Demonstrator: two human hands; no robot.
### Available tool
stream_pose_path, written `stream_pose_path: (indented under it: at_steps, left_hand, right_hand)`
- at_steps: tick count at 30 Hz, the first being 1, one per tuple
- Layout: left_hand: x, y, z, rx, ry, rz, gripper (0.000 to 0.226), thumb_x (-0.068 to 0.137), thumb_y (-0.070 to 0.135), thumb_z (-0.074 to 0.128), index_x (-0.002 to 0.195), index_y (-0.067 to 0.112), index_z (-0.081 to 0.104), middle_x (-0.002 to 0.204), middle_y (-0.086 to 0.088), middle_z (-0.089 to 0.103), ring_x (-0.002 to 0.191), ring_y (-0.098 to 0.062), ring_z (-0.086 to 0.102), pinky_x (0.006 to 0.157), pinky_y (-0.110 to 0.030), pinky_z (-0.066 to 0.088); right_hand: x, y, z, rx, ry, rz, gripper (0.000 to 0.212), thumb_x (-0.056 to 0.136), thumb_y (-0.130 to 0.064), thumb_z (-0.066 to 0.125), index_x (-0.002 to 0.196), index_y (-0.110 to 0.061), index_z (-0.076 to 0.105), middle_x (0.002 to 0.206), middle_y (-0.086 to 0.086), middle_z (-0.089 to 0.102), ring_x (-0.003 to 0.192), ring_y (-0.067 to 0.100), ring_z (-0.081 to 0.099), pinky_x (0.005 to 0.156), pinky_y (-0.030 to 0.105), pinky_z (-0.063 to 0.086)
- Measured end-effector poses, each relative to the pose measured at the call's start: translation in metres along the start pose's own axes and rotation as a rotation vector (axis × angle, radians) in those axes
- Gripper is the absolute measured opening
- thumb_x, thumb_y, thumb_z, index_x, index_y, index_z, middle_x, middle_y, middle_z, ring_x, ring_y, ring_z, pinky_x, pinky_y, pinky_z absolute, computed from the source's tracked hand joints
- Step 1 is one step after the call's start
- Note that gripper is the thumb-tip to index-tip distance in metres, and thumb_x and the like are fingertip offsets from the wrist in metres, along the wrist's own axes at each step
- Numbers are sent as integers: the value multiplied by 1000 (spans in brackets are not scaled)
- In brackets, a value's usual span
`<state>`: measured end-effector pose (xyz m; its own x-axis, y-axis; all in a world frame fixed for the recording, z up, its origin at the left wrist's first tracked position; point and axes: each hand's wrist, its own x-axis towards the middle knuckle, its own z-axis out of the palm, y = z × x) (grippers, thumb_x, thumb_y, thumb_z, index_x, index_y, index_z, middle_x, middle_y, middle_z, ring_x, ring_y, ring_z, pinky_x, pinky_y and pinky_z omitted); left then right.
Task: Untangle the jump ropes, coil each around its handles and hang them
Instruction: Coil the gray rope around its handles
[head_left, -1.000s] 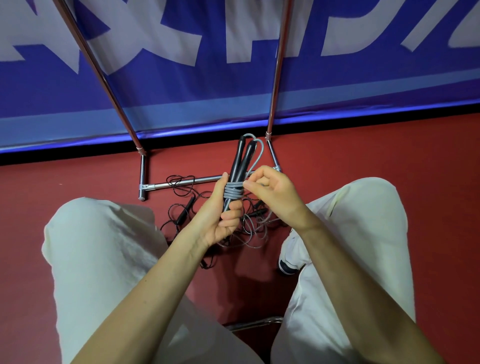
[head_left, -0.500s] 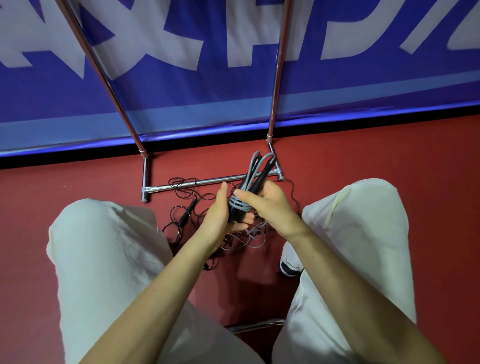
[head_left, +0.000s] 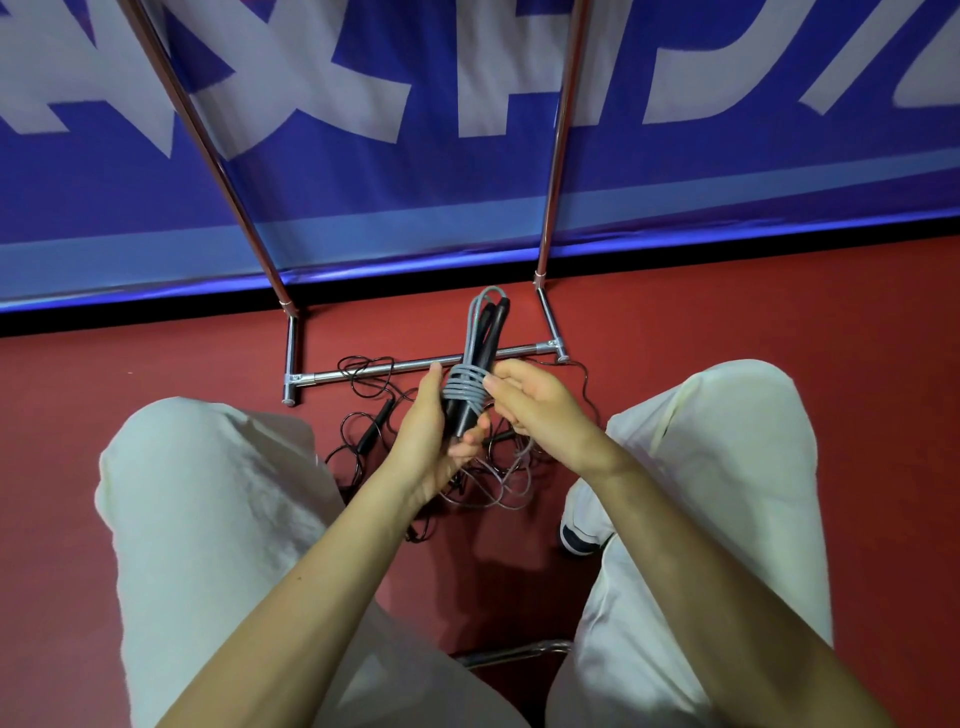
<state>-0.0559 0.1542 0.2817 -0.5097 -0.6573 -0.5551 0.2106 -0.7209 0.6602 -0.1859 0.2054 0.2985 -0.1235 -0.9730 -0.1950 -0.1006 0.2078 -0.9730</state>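
My left hand (head_left: 431, 431) grips the two black handles of a grey jump rope (head_left: 465, 387), held together and pointing away from me. Several turns of grey cord are wound round the handles. My right hand (head_left: 535, 402) sits just right of the coil, fingers curled on the grey cord, whose loose tail (head_left: 506, 483) drops to the floor. A black jump rope (head_left: 371, 431) lies tangled on the red floor under my hands, one black handle visible on the left.
A chrome rack's base bar (head_left: 395, 366) and two uprights (head_left: 558, 130) stand just beyond my hands before a blue banner. My knees in pale trousers (head_left: 208, 493) flank the ropes; a shoe (head_left: 582, 525) rests right. A metal bar (head_left: 514, 652) lies near me.
The handle bundle has swung from leaning right back to nearly straight, and the wound cord on the handles looks thicker. My right hand shifted a little right of the coil.
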Motion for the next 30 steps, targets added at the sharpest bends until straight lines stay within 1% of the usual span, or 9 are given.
stream_pose_path:
  at_steps: [6,9,11,14,16,19,21,24,30]
  left_hand:
    - [-7,4,4,-108,-173,-8,38,102,31,34,101,3,59,74,-11,56,56,-14,44,47,-19,34]
    - [-4,-3,5,-96,-165,74,38,103,34,34,107,5,58,77,-8,54,57,-11,46,48,-18,36]
    - [-1,-8,6,-86,-130,107,40,104,35,34,109,3,57,75,-7,54,55,-9,46,46,-17,36]
    - [1,-13,5,-77,-62,94,44,106,37,30,104,1,56,66,-7,50,48,-9,40,40,-16,27]
    - [1,-15,3,-61,-38,67,49,104,46,31,96,4,56,62,-6,47,43,-8,35,36,-16,23]
    - [-1,-13,-1,-12,-7,38,49,99,54,40,94,8,59,61,-5,44,40,-5,31,33,-14,21]
    - [-1,-11,-2,-15,19,20,43,101,48,41,97,9,58,61,-5,43,39,-4,30,31,-13,21]
    - [-1,-7,2,-44,33,28,37,103,39,35,96,7,53,59,-4,44,36,-4,29,30,-14,20]
    - [-5,6,9,-32,-53,46,44,104,40,27,85,8,50,53,-2,45,32,-2,27,29,-13,18]
  right_hand:
    - [0,-1,-3,80,98,-24,14,100,-7,48,103,-1,60,53,-15,57,49,-4,51,50,8,38]
    - [1,1,-1,69,161,-25,15,99,-10,51,93,2,57,63,-1,58,48,-1,53,50,9,39]
    - [3,6,1,20,172,-26,18,99,-13,53,85,-2,52,65,4,59,52,11,62,53,20,48]
    - [1,12,0,-250,125,-128,22,97,-21,53,76,-19,49,65,-4,63,61,16,67,64,35,54]
    - [-2,11,-1,-481,73,-223,21,96,-22,53,76,-22,49,63,-9,62,59,5,59,63,31,48]
    - [-4,6,-3,-676,18,-309,17,97,-20,52,80,-18,50,61,-11,60,56,7,49,55,26,37]
    - [-6,3,-5,-624,-4,-279,16,97,-19,51,82,-14,51,62,-7,61,54,11,45,56,29,37]
    - [-7,-1,-6,-357,-9,-201,19,97,-12,52,79,-11,51,53,-16,53,51,4,44,56,18,33]
    - [-1,-2,-15,-101,35,-91,27,93,-26,63,71,-11,55,57,0,43,57,14,33,56,29,28]
